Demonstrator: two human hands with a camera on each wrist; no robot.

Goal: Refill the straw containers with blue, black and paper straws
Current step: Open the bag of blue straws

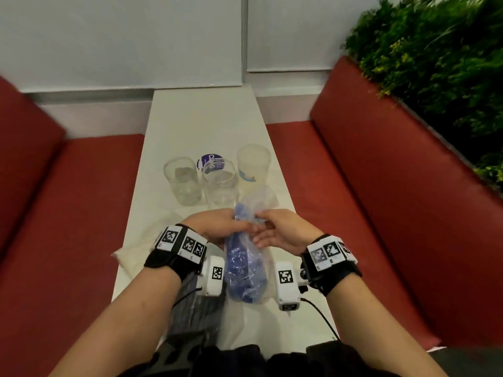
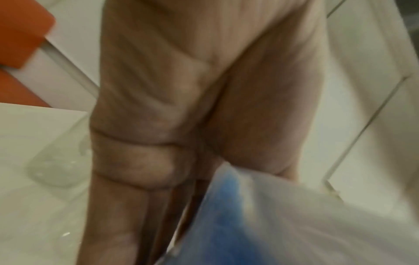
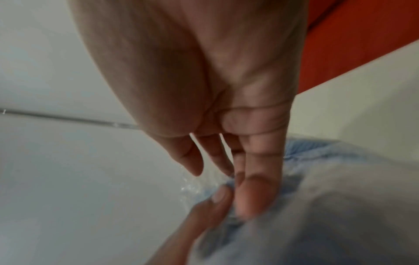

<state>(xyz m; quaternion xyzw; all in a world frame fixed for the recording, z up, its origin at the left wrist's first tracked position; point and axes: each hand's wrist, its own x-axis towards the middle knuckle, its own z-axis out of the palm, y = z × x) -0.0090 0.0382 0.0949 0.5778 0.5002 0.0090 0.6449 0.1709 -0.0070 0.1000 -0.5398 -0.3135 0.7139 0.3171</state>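
While both hands meet at the lower middle of the head view, a clear plastic bag of blue straws (image 1: 243,270) lies lengthwise on the white surface (image 1: 201,123) between the wrists. The left hand (image 1: 217,225) wraps its fingers around the bag's narrowed neck, and the right hand (image 1: 280,229) pinches the loose plastic just beside it, thumb against fingertip in the right wrist view. Above them in the frame stand three containers: a clear jar (image 1: 183,180) at left, another clear jar (image 1: 220,186) in the middle, and a frosted cup (image 1: 253,163) at right. Red bench seats (image 1: 381,186) flank the surface.
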